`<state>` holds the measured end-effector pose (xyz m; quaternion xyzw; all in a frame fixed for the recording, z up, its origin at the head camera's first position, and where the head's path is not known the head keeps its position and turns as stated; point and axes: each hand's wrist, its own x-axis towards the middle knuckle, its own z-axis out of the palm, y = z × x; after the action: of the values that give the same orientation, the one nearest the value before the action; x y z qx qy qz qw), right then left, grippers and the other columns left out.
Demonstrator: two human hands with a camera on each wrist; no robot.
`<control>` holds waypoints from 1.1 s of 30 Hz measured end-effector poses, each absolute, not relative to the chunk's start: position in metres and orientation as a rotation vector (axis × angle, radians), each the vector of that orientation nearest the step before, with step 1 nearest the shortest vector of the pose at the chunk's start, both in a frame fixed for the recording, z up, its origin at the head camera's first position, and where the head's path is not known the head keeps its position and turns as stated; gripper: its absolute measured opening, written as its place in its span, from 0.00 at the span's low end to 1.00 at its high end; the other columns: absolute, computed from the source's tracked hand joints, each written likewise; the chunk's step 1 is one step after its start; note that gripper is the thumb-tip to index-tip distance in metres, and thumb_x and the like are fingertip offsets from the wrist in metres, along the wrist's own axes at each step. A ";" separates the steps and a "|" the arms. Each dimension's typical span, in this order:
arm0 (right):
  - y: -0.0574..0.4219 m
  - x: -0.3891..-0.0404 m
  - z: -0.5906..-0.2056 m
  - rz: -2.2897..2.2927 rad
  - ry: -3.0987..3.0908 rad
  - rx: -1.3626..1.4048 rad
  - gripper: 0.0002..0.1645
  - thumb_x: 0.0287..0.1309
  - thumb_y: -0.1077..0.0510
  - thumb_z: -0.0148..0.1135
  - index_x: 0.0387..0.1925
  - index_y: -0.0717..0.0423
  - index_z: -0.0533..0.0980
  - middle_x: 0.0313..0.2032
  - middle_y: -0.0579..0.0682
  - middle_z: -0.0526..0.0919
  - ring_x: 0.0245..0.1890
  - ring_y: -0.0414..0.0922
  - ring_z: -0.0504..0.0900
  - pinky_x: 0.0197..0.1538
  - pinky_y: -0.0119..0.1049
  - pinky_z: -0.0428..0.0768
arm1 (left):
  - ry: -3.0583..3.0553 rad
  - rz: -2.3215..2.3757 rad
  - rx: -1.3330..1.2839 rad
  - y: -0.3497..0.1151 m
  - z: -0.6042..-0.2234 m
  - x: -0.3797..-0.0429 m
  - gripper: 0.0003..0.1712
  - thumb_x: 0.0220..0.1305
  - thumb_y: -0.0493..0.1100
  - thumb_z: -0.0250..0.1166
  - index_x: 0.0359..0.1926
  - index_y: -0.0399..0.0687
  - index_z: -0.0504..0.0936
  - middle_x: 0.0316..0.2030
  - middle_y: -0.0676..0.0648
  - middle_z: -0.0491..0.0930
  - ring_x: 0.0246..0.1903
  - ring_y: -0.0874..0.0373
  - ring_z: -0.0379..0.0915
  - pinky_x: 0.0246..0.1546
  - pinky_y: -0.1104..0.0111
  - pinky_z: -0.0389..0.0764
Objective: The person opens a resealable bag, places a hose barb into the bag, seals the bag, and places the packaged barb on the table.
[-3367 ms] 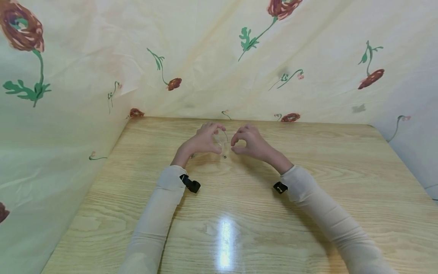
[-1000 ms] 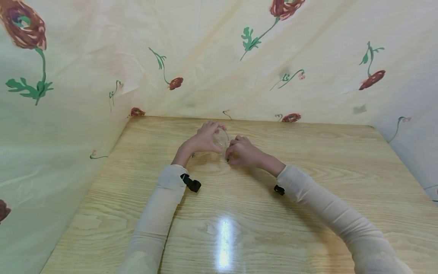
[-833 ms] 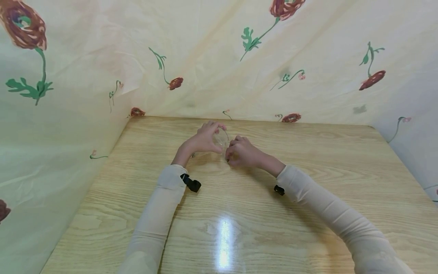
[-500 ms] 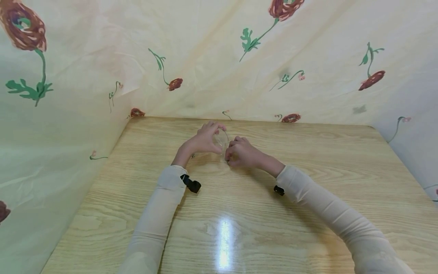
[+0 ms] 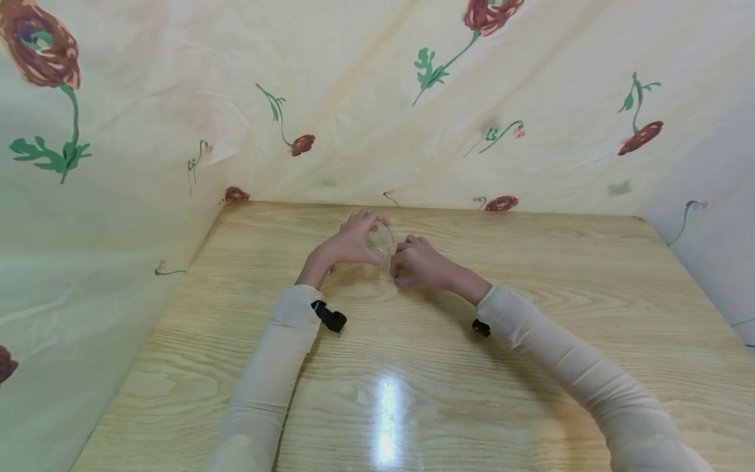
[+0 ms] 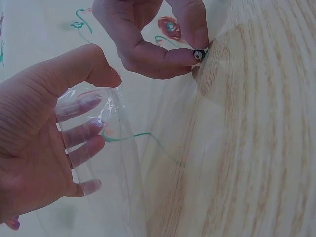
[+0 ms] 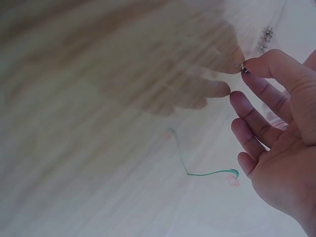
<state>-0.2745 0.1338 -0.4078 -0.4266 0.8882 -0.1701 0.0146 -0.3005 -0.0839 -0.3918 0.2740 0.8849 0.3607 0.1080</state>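
Note:
My left hand [image 5: 354, 239] holds a clear, crinkled plastic bag [image 6: 116, 163]. Its thumb lies at the bag's upper edge, and the fingers [image 6: 89, 131] show through the film. To the right and slightly nearer, my right hand [image 5: 421, 264] is low over the table. Between thumb and forefinger it pinches a small round metal piece [image 6: 198, 55], dark at the side with a pale face; the exact kind cannot be told. In the right wrist view this piece [image 7: 244, 69] sits right at the fingertips, against the tabletop, with the other fingers loosely bent.
A small cluster of metal pieces [image 5: 332, 268] lies on the wooden table [image 5: 436, 380] beside the left wrist, partly hidden in the head view. Flower-printed cloth [image 5: 354, 98] hangs along the back and sides. Each wrist wears a black strap [image 5: 330, 316].
The right hand has come down and nearer from beside the bag, and now pinches the small metal piece that lay on the table. The left hand has barely moved.

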 end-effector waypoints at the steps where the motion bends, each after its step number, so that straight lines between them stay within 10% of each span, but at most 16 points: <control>1: 0.134 -0.275 -0.408 -0.525 2.767 -1.326 0.06 0.48 0.63 0.73 0.25 0.50 0.82 0.32 0.48 0.83 0.40 0.49 0.69 0.49 0.48 0.63 | 2.604 1.063 0.805 -0.084 -0.392 -0.300 0.40 0.52 0.42 0.69 0.68 0.46 0.67 0.64 0.37 0.64 0.61 0.46 0.60 0.62 0.44 0.58; 33: 0.144 -0.284 -0.403 -0.624 2.778 -1.195 0.03 0.48 0.63 0.72 0.29 0.55 0.84 0.34 0.50 0.85 0.44 0.53 0.72 0.57 0.59 0.64 | 2.615 1.016 0.832 -0.083 -0.392 -0.300 0.41 0.51 0.39 0.70 0.67 0.47 0.67 0.65 0.36 0.63 0.61 0.45 0.60 0.63 0.44 0.58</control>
<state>-0.2843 0.1437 -0.4033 -0.3869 0.8994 -0.2019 0.0269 -0.3000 -0.0828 -0.3915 0.2826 0.8885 0.3452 0.1078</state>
